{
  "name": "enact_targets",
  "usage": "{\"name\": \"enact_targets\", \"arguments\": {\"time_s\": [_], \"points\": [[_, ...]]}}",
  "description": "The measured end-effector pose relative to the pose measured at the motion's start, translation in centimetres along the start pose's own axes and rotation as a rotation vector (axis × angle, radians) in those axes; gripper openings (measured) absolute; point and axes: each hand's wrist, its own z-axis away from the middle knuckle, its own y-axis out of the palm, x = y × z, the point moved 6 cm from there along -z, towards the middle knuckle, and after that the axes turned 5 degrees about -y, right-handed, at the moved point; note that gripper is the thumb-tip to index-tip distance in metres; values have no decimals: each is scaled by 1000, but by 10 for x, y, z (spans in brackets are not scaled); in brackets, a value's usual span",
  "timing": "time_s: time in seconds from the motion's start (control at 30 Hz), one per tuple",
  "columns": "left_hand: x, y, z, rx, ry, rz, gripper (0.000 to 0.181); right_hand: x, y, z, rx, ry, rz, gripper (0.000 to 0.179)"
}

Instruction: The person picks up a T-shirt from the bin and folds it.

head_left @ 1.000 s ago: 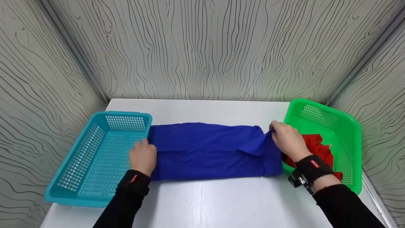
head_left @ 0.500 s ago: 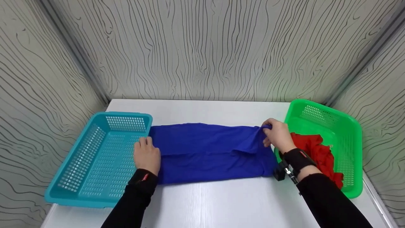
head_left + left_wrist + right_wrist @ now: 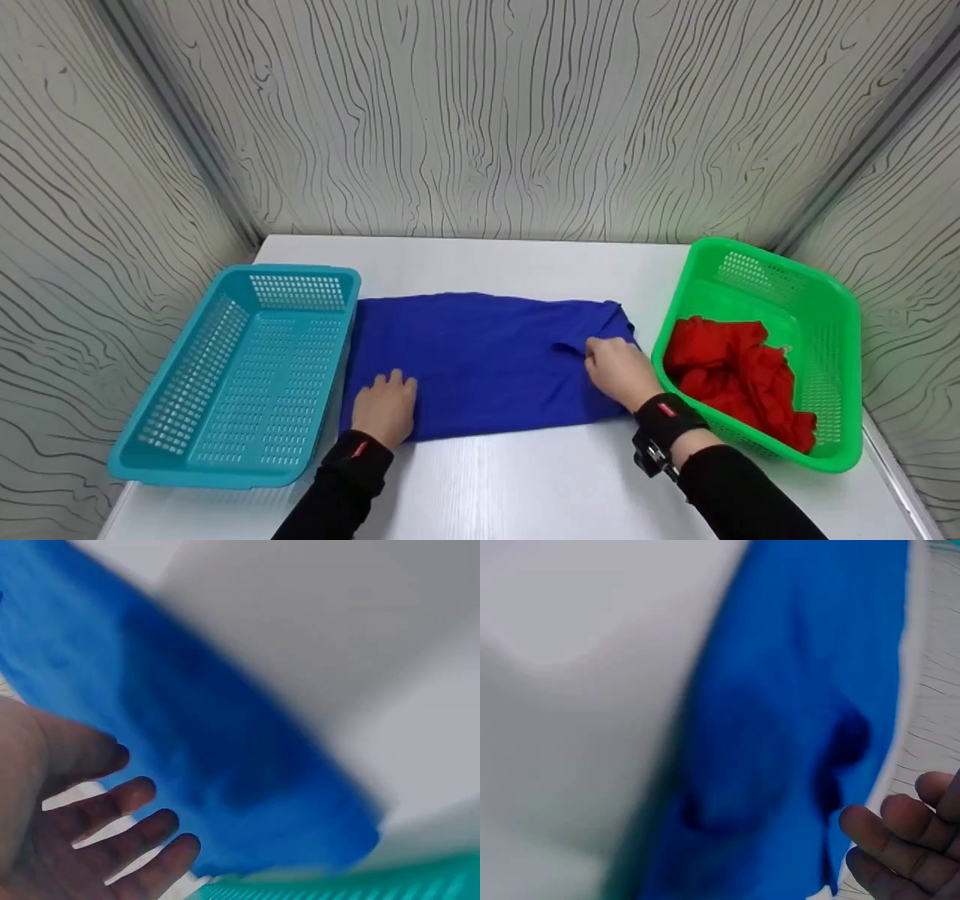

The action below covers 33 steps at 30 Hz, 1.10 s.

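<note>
A blue folded garment (image 3: 480, 367) lies flat across the middle of the table, with a small lifted fold near its right end. Over its front left part, my left hand (image 3: 385, 409) is held with relaxed, spread fingers (image 3: 161, 829), and nothing sits between them. My right hand (image 3: 622, 373) is above the right end, beside the lifted fold. In the right wrist view its fingers (image 3: 907, 817) are loosely bent and hold nothing. Whether either hand touches the cloth is hard to tell.
A teal plastic basket (image 3: 217, 481) stands at the left, close to the garment's left edge. On the right, a green basket (image 3: 847, 360) contains a crumpled red cloth (image 3: 742, 375). Patterned walls (image 3: 480, 120) enclose the white table (image 3: 480, 487) at the back and sides.
My right hand let go of the garment's far right corner, which now lies lower, and moved left and nearer. My left hand moved right and nearer along the garment's left part.
</note>
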Motion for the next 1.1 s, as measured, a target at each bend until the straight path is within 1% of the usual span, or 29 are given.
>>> {"name": "enact_targets", "arguments": {"time_s": [0.07,0.13,0.2,0.3,0.37,0.43,0.53,0.57,0.63,0.7,0.77,0.8,0.9,0.97,1.0,1.03,1.1], "points": [[1,11,6,43,-17,51,34,-1,18,7,46,-38,39,9],[2,17,10,62,-29,86,39,-6,33,13,77,-60,47,7],[4,20,12,74,-33,106,40,-11,45,19,82,-79,50,13],[6,19,14,85,-23,141,38,-16,52,25,27,-90,108,26],[6,16,16,103,-2,158,37,-16,52,27,-25,-98,171,33],[7,12,18,132,19,172,36,-16,51,28,-67,-87,222,38],[10,9,20,192,23,180,38,-13,49,28,-72,-81,257,46],[12,8,19,200,16,180,38,-12,49,28,-66,-78,253,48],[16,9,14,186,-2,168,37,-12,49,26,-57,-79,230,51],[20,10,6,132,-11,152,36,-13,48,23,-68,-94,205,50],[23,13,-1,88,-18,154,38,-14,48,20,-65,-107,169,50],[24,16,-3,92,-26,161,41,-15,48,18,-55,-110,150,51],[26,23,-4,160,-57,202,49,-17,53,16,22,-98,80,58],[25,24,-4,196,-71,202,54,-18,56,15,60,-75,41,63],[25,23,-4,202,-75,195,54,-19,56,15,56,-64,30,65],[25,22,-6,189,-70,190,54,-21,55,14,39,-55,29,65],[25,17,-9,143,-57,175,52,-22,51,12,-21,-44,58,64]]}}
